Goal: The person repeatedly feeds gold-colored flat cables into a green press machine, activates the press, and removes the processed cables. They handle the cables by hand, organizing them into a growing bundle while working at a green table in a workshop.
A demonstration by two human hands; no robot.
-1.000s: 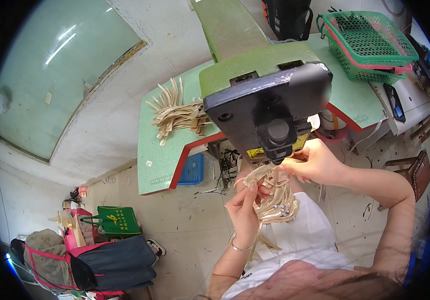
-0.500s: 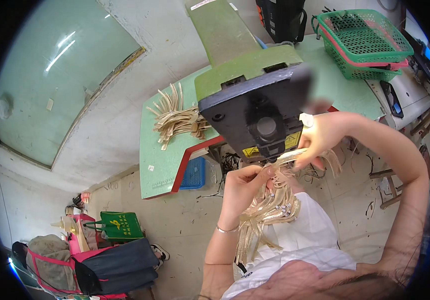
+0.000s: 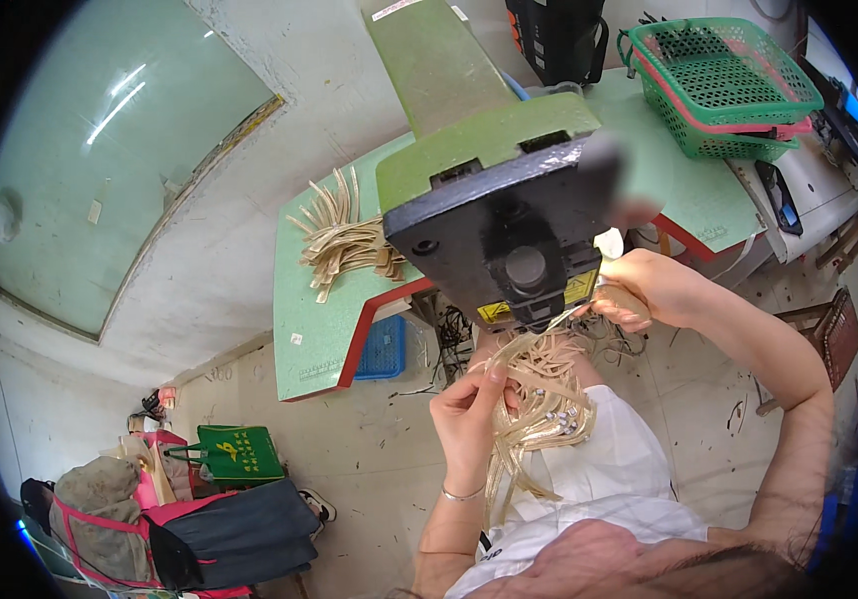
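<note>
My left hand (image 3: 469,404) pinches a thin gold strap (image 3: 517,349) in front of the green and black machine (image 3: 494,225). The strap slants up to my right hand (image 3: 633,295), whose closed fingers are at its other end by the machine's lower front edge. On my lap, against white clothing, lies a bunch of gold straps (image 3: 539,431) with small silver pieces at their ends. Part of the strap passes close under the machine's head, and I cannot tell whether it touches it.
A pile of gold straps (image 3: 349,248) lies on the green table (image 3: 311,339), left of the machine. Green and pink baskets (image 3: 719,80) are stacked at the back right. A blue crate (image 3: 381,347) sits below the table; a green bag (image 3: 239,452) and clothes-draped seat (image 3: 239,534) are at left.
My left hand has moved left and down, away from the machine's lower front. My right hand's fingers have folded in and sit slightly higher. The strap now stretches between both hands.
</note>
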